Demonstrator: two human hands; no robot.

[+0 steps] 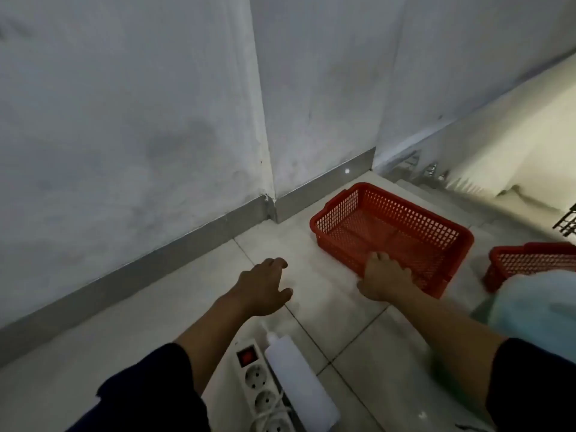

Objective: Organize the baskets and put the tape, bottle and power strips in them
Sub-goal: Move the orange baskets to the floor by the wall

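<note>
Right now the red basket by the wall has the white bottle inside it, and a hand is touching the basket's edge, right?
Not quite. The red basket is empty. The white bottle lies on the floor near the person, beside the power strip. The right hand does touch the basket's near edge. The head view shows this.

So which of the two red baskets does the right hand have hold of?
The right hand grips the near rim of the fully visible red basket by the wall; the other basket, at the right edge, is untouched.
</note>
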